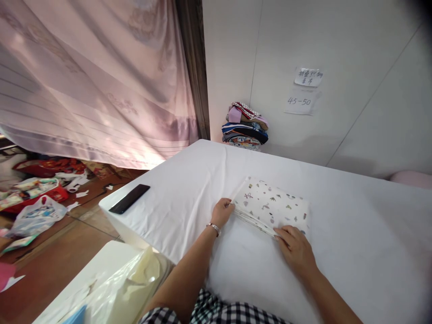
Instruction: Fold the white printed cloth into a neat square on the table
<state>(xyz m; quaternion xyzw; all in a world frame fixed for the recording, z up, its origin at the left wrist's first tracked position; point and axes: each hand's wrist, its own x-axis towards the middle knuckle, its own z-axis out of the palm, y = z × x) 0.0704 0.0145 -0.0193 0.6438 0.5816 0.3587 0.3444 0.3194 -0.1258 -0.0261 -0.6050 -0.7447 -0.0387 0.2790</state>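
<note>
Pale wall (pixel 357 54) bears a white paper sign (pixel 299 104) reading "45-50"; left hand (pixel 222 212) and right hand (pixel 295 246) pinch a folded white printed cloth (pixel 270 203).

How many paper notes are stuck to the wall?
2: the upper note, with handwritten characters, and the lower note, reading 45-50, just below it. Both are right of the stack of folded fabrics.

Cloth (pixel 270 202) — white, small scattered prints, leaf shapes among them, in green, brown and grey. Folded into flat rectangle, several layers showing along near side. Lies on worktop (pixel 364 238), between far and near edges — well in from left edge, long sides roughly following far edge.
</note>
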